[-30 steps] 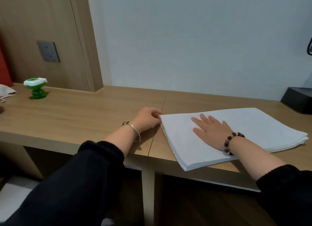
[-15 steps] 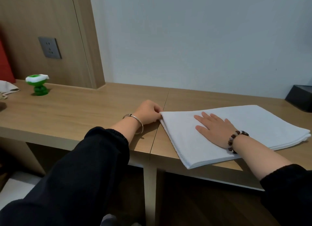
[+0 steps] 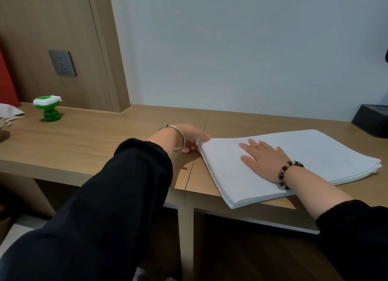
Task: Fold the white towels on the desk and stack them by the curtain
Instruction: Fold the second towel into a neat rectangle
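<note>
Little has changed over the last second: the folded white towel (image 3: 315,154) lies where it lay, on the desk (image 3: 105,137) at about 1 o'clock from the person, its near corner overhanging the front edge. The right hand (image 3: 264,158) still rests flat on it, fingers straight and spread, pinning the layers. The left hand (image 3: 189,136) stays at the towel's 10 o'clock corner, fingers curled, thumb on top, pinching that corner, which looks slightly raised. I judge this as squaring up before the next fold or the lift to the stack. Toward 9 o'clock stands a green toy (image 3: 49,108); a black box (image 3: 371,121) sits at 3 o'clock. No finished stack is in view.
</note>
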Demonstrator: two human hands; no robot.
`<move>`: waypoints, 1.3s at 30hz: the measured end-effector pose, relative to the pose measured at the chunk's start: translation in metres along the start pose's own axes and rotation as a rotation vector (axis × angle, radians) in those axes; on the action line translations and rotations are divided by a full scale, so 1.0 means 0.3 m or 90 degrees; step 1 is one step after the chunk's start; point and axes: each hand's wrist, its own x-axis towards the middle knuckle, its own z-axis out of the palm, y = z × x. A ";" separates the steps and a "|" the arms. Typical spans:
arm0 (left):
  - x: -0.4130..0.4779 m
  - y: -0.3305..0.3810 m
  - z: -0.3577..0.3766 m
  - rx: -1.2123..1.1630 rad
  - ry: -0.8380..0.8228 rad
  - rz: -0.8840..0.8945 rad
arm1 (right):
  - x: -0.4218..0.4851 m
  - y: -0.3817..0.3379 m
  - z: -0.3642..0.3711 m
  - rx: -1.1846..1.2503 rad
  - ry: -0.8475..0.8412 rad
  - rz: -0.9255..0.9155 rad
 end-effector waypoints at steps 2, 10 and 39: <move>0.011 -0.003 -0.002 0.019 0.007 0.003 | -0.005 0.001 -0.003 0.002 0.002 -0.002; 0.008 0.044 0.078 0.360 0.273 0.115 | 0.009 -0.122 -0.007 0.052 0.004 0.148; 0.036 0.229 0.271 0.514 0.088 0.160 | -0.009 0.109 -0.105 0.095 0.070 0.203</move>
